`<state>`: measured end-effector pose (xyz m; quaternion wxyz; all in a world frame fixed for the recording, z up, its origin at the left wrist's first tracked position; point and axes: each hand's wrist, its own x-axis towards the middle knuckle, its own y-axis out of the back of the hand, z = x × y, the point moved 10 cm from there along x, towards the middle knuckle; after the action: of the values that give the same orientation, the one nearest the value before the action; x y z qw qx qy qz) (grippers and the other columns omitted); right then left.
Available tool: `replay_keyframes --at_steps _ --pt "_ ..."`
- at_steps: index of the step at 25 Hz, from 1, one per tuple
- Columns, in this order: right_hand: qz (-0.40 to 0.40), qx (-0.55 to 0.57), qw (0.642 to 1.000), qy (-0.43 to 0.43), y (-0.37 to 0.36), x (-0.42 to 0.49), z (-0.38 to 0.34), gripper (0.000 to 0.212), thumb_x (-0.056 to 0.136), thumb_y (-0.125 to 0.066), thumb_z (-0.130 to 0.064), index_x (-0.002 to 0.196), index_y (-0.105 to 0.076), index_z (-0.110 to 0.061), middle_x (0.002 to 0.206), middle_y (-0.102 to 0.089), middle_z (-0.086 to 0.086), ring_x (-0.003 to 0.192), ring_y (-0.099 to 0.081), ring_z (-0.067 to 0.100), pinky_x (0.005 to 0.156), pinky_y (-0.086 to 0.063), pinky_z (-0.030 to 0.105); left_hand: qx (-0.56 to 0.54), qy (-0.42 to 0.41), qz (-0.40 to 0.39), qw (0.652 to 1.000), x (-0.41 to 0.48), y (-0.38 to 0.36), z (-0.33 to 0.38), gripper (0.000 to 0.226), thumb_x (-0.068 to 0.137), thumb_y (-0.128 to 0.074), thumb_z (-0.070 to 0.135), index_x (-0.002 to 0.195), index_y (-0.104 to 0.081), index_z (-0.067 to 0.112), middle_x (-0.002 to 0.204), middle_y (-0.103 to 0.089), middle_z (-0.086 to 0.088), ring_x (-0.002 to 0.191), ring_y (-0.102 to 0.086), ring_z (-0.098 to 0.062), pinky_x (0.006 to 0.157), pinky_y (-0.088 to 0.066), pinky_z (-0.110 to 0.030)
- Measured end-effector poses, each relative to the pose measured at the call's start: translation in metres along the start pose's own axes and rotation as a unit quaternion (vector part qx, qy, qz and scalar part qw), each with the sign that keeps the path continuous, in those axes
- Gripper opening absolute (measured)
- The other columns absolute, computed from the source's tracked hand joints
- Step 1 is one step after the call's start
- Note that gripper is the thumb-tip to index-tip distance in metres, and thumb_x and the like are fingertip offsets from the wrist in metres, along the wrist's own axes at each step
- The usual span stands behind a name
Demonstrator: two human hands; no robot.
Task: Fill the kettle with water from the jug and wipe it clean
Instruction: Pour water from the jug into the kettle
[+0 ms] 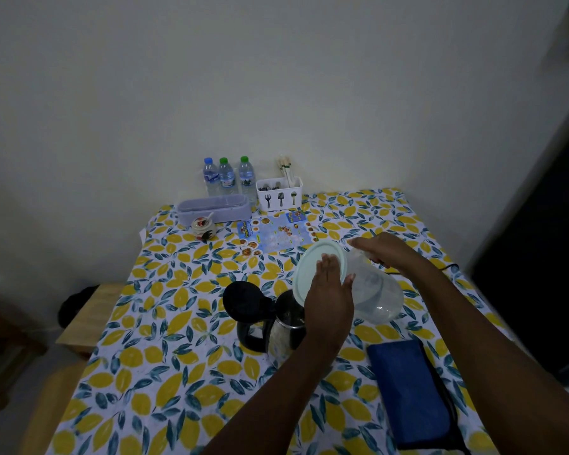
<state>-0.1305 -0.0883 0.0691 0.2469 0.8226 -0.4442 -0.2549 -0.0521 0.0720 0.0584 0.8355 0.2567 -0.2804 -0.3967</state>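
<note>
We held the jug (pixel 375 290) tipped on its side near the table's (pixel 145 372) middle — our right hand (pixel 383 249) clenched round its handle at about two o'clock, our left hand (pixel 329 290) pressed flat and unclenched against its pale lid (pixel 319 257). The jug's long axis ran from four o'clock up to ten, mouth toward ten. The kettle (pixel 284 326) stood upright just below at seven o'clock — black lid (pixel 243 298) swung open, left hand nearer — so, we judged, the pour turned on lowering the mouth over that opening.
</note>
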Motion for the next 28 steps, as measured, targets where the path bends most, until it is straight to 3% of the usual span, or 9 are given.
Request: replay_keyframes --at_steps 5,8,10,13,15,17,20,24,28 --pt "0.017 0.076 0.997 -0.026 0.004 -0.001 0.029 0.059 0.076 -0.066 -0.052 0.032 -0.043 -0.020 0.033 -0.039 -0.002 0.029 -0.037 0.013 0.052 -0.033 0.028 0.033 -0.044 -0.038 0.998 0.000 -0.012 0.015 0.056 0.101 -0.041 0.035 0.148 -0.025 0.009 0.159 -0.024 -0.013 0.148 -0.021 -0.025 0.119 -0.024 -0.038" --pt "0.033 0.113 0.992 -0.054 0.006 -0.003 0.055 0.056 0.072 -0.067 -0.056 0.036 -0.046 -0.019 0.035 -0.042 -0.001 0.032 -0.040 0.015 0.053 -0.034 0.030 0.105 -0.089 -0.027 0.990 -0.002 -0.015 0.030 0.055 0.093 -0.060 0.030 0.137 -0.045 0.001 0.144 -0.048 -0.020 0.134 -0.047 -0.032 0.106 -0.045 -0.041" --pt "0.043 0.156 0.984 -0.071 0.006 -0.002 0.076 0.055 0.072 -0.067 -0.056 0.038 -0.048 -0.017 0.036 -0.044 0.001 0.036 -0.042 0.019 0.055 -0.036 0.032 0.154 -0.113 -0.031 0.981 -0.003 -0.023 0.036 0.055 0.090 -0.065 0.032 0.133 -0.051 0.001 0.137 -0.056 -0.019 0.128 -0.053 -0.030 0.102 -0.049 -0.037" --pt "0.059 0.204 0.972 -0.103 0.000 0.001 0.108 0.059 0.077 -0.067 -0.051 0.031 -0.047 -0.019 0.032 -0.043 0.001 0.032 -0.042 0.017 0.053 -0.036 0.031 0.176 -0.119 -0.099 0.972 -0.001 -0.051 0.037 0.057 0.102 -0.040 0.032 0.146 -0.025 0.001 0.155 -0.027 -0.021 0.145 -0.025 -0.034 0.119 -0.024 -0.040" --pt "0.068 0.217 0.962 -0.150 -0.004 0.002 0.133 0.063 0.081 -0.066 -0.049 0.032 -0.045 -0.015 0.028 -0.039 0.001 0.026 -0.039 0.015 0.051 -0.035 0.030 0.193 -0.124 -0.118 0.966 -0.001 -0.065 0.040 0.058 0.103 -0.034 0.033 0.148 -0.018 0.001 0.158 -0.020 -0.021 0.148 -0.018 -0.033 0.121 -0.017 -0.038" --pt "0.066 0.232 0.951 -0.191 -0.008 0.003 0.157 0.061 0.084 -0.063 -0.047 0.039 -0.043 -0.010 0.025 -0.037 0.000 0.023 -0.036 0.013 0.049 -0.034 0.029 0.215 -0.145 -0.110 0.959 0.000 -0.073 0.046 0.058 0.099 -0.044 0.037 0.144 -0.033 0.001 0.152 -0.036 -0.020 0.143 -0.032 -0.028 0.117 -0.028 -0.034" --pt "0.075 0.281 0.930 -0.226 -0.004 0.001 0.190 0.059 0.086 -0.062 -0.044 0.043 -0.043 -0.009 0.027 -0.037 0.000 0.025 -0.036 0.014 0.046 -0.033 0.027 0.262 -0.209 -0.128 0.933 -0.005 -0.103 0.064 0.054 0.084 -0.066 0.046 0.121 -0.064 0.007 0.126 -0.067 -0.007 0.118 -0.062 -0.019 0.096 -0.052 -0.025" --pt "0.140 0.385 0.886 -0.219 0.024 -0.007 0.236 0.054 0.085 -0.067 -0.037 0.043 -0.044 -0.010 0.038 -0.035 0.006 0.039 -0.032 0.023 0.049 -0.030 0.031 0.269 -0.220 -0.201 0.916 0.000 -0.159 0.085 0.053 0.081 -0.068 0.050 0.118 -0.067 0.011 0.123 -0.069 -0.003 0.115 -0.064 -0.017 0.093 -0.054 -0.025" --pt "0.165 0.394 0.867 -0.257 0.058 0.000 0.281 0.050 0.089 -0.063 -0.035 0.052 -0.047 -0.005 0.037 -0.037 0.008 0.043 -0.032 0.025 0.050 -0.029 0.030 0.256 -0.255 -0.202 0.910 0.010 -0.203 0.119 0.055 0.084 -0.065 0.048 0.124 -0.062 0.010 0.129 -0.065 -0.008 0.121 -0.060 -0.021 0.097 -0.052 -0.029"
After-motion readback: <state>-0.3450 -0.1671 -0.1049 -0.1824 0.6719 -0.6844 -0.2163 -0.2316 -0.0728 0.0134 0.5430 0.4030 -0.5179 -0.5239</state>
